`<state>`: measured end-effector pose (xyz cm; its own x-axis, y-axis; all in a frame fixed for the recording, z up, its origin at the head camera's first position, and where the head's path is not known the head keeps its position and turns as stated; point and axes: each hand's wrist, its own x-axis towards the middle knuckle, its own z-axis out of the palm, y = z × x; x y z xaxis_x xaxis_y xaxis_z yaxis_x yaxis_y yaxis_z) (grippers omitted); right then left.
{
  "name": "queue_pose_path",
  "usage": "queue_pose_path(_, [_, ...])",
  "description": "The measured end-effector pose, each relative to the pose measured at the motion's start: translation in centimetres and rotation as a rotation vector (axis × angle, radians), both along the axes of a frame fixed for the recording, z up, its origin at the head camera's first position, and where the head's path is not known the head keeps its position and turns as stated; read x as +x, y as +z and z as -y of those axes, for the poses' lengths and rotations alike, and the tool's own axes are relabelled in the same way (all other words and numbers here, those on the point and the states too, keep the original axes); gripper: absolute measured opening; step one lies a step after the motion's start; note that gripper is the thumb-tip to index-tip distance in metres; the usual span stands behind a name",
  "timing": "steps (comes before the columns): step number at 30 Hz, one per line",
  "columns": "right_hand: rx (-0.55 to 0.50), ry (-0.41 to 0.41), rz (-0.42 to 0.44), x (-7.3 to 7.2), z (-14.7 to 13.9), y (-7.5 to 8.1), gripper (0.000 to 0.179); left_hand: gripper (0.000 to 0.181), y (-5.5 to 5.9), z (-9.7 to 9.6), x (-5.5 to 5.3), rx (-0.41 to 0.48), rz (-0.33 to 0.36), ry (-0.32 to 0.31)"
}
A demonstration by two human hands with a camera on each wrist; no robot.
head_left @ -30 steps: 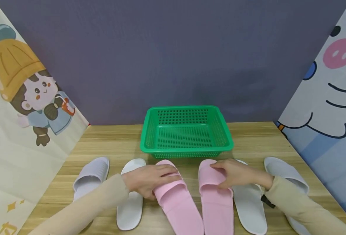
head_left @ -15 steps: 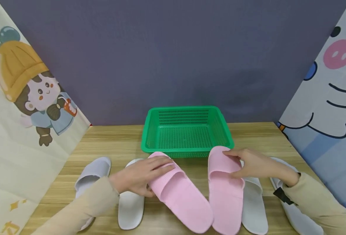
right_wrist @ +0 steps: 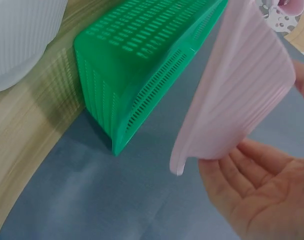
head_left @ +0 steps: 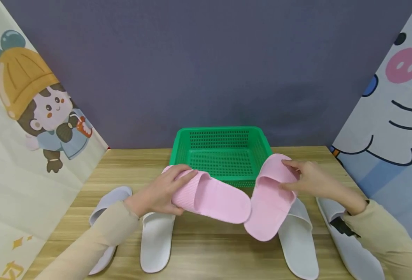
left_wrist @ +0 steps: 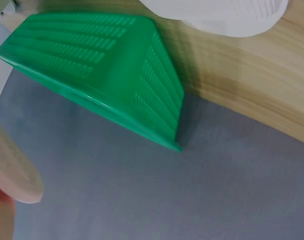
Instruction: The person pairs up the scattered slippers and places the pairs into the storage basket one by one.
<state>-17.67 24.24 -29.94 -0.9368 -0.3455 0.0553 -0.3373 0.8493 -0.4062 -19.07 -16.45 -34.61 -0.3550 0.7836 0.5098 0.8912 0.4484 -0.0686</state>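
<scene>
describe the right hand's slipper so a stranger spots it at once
On the wooden table stands a green basket. By its front right corner, the right hand holds the slipper. It's pink, unlike the white slipper lying below, and turned less sideways than the pink one in the left hand.

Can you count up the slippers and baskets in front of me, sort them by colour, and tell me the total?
Pink slippers: 2
White or very pale slippers: 4
Green basket: 1
Total: 7
</scene>
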Motion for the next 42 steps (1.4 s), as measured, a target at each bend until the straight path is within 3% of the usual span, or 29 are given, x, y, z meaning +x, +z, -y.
queue_pose_path(10, [-0.046,-0.117,-0.047,-0.6,-0.3,-0.2,0.081,0.098,-0.5,-0.3,-1.4,0.077,-0.028,0.157])
queue_pose_path(17, [-0.072,-0.168,-0.059,-1.0,-0.6,0.1,0.081,0.098,-0.3,-0.5,-2.6,0.132,-0.035,0.186])
queue_pose_path(29, [-0.172,-0.237,-0.078,-1.5,-0.6,-0.1,0.082,0.100,-1.1,-0.5,-3.9,0.104,0.010,0.262])
queue_pose_path(36, [-0.208,-0.271,-0.081,-1.6,-0.3,-0.4,0.082,0.101,-1.5,-0.8,-4.0,0.101,0.063,0.278])
queue_pose_path(42, [-0.249,-0.295,-0.125,-1.7,0.3,-0.3,0.082,0.100,-1.5,-1.1,-4.2,0.105,0.055,0.267])
